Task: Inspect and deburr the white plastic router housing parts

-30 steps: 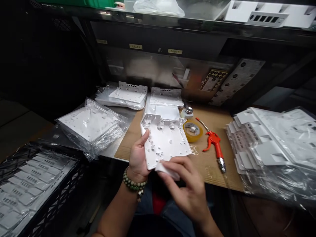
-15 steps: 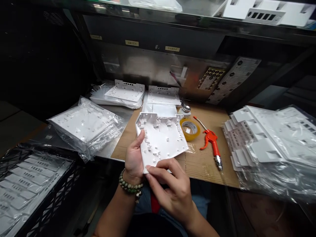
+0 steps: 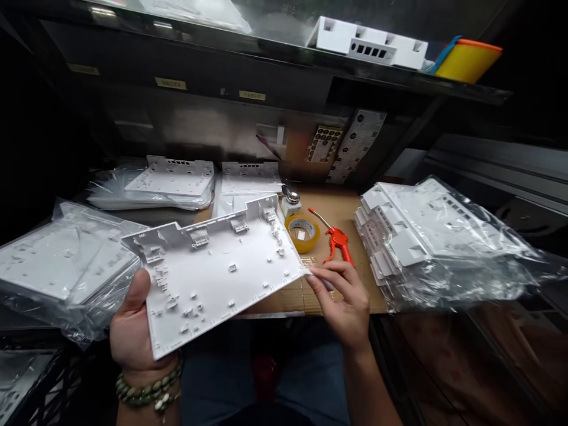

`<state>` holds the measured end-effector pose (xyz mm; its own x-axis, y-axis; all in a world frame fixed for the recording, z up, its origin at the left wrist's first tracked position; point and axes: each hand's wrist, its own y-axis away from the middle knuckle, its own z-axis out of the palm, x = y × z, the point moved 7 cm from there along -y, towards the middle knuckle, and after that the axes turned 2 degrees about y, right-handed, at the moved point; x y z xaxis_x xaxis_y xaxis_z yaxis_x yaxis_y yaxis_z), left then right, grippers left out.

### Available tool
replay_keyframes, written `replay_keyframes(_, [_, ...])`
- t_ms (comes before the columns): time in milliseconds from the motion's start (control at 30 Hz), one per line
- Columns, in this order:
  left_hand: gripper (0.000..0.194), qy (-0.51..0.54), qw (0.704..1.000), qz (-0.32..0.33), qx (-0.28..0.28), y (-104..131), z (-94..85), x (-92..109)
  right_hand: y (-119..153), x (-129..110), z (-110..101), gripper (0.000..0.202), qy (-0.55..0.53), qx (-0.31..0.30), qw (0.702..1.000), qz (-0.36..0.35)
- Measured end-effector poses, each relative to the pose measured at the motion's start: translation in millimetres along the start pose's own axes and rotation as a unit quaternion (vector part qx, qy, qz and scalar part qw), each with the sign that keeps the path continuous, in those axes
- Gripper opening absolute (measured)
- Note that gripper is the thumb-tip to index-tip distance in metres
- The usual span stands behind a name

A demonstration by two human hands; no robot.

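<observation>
A white plastic housing panel (image 3: 231, 266), with clips and posts on its inner face, is held tilted over the table's front edge. My left hand (image 3: 135, 325) grips its left end, the thumb over the rim and the palm beneath. At the panel's right corner, my right hand (image 3: 344, 302) is closed in a pinch. A small white piece, perhaps cloth, shows at its fingertips and below its fingers; its kind is unclear. Just beyond the panel lie a yellow tape roll (image 3: 302, 234) and a red air blow gun (image 3: 339, 242), whose lower end is hidden by my right hand.
Bagged white panels are stacked at right (image 3: 426, 231) and left (image 3: 57, 260). More panels (image 3: 173, 177) lie at the back. A metal-capped bottle (image 3: 291, 201) stands behind the tape. Overhead, a shelf (image 3: 275, 59) bears a white housing (image 3: 368, 44) and a yellow container (image 3: 470, 59).
The panel has turned and moved left, its broad face showing more fully. My right hand has shifted from its near lower corner to its right corner. The camera view has swung right.
</observation>
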<state>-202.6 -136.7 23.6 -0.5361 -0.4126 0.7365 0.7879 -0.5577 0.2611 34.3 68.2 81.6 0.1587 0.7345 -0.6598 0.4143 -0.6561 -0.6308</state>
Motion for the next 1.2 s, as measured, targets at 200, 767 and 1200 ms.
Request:
replay_keyframes(200, [0.053, 0.027, 0.999, -0.034, 0.009, -4, -2.7, -8, 10, 5, 6, 0.020, -0.003, -0.023, 1.000, -0.014])
replay_keyframes(767, [0.053, 0.178, 0.950, -0.108, -0.231, 10, 14.6, -23, -68, -15, -1, 0.015, -0.039, 0.080, 0.996, -0.029])
replay_keyframes(1200, [0.068, 0.154, 0.946, -0.166, -0.232, 23, 52.0, -37, -56, -6, -3, 0.013, -0.015, 0.114, 0.993, -0.036])
